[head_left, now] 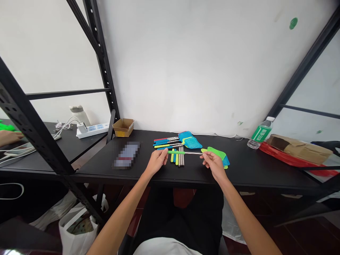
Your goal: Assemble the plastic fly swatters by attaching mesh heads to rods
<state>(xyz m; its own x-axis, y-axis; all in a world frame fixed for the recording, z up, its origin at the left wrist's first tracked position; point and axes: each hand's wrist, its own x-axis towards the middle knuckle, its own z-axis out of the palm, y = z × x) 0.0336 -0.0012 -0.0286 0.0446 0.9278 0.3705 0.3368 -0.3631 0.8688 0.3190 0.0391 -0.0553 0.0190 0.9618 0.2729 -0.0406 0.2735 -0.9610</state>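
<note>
My left hand (pixel 157 161) pinches the left end of a green fly swatter handle (pixel 176 152), held level just above the table. A thin metal rod runs from its right side, and my right hand (pixel 211 162) is closed on the rod's far end. Below the handle lie loose yellow and blue grips (pixel 172 156) beside several metal tubes (pixel 181 159). Behind them is a pile of fly swatters with blue heads (pixel 191 140). Loose green and blue swatter heads (pixel 217 153) lie by my right hand, which partly covers them.
On the black table (pixel 255 166) are a small cardboard box (pixel 123 127) and a blurred flat object (pixel 126 154). At the right stand a water bottle (pixel 261 133) and a brown package (pixel 300 148) on red plastic. Black rack posts (pixel 102 60) rise at both sides. Another person's hand (pixel 10 137) shows far left.
</note>
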